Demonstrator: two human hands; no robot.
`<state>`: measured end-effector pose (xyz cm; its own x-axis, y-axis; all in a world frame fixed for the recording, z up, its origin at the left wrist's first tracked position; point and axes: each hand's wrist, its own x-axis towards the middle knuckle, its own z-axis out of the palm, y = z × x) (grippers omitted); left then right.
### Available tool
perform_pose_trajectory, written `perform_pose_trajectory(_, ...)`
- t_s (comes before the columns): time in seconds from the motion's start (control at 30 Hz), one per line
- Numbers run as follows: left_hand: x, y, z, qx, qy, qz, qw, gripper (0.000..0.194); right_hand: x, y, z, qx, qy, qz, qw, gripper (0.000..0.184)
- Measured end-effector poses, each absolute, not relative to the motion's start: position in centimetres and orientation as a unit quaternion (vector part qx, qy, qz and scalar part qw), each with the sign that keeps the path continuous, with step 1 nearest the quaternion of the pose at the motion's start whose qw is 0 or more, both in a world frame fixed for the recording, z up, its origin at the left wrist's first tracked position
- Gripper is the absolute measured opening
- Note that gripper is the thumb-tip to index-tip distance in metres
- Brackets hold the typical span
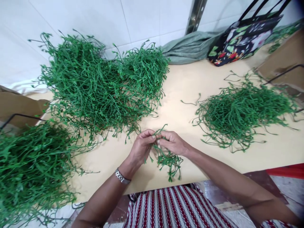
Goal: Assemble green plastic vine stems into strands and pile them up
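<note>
Near the front edge of the table, my left hand (142, 146) and my right hand (174, 143) meet with fingertips pinched together. Between them is a thin green artificial stem (162, 127), its tip sticking up past the fingers. The part inside the fingertips is hidden. Just below lies a small bunch of green stems (169, 161) with split, leafy ends, partly under my right hand. A big heap of the same stems (95, 85) spreads behind my left hand. Another loose heap (242, 110) lies to the right of my right hand.
At the left edge, a further heap of green stems (30, 167) sits before a cardboard box (21, 107). A second cardboard box (282, 60) stands at right. Along the wall lie a grey-green cloth (190, 49) and a floral bag (244, 41). The tabletop (180, 82) is pale yellow.
</note>
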<state>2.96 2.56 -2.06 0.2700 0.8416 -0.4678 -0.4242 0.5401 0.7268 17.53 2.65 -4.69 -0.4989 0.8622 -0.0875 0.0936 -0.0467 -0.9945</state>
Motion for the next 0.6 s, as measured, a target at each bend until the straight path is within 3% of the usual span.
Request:
perform_pose_trajectory(0.3,3.1,2.2,-2.4,0.285,0.422,0.432,0.744,0.020,17.3,2.6,-3.6,-0.402,-0.664,0.573,0.263,0.017)
perform_pose_trajectory(0.6,3.0,2.2,-2.8,0.167,0.441,0.476,0.742,0.025,17.5,2.3,-4.0,-0.397,-0.704,0.490,0.326,0.018)
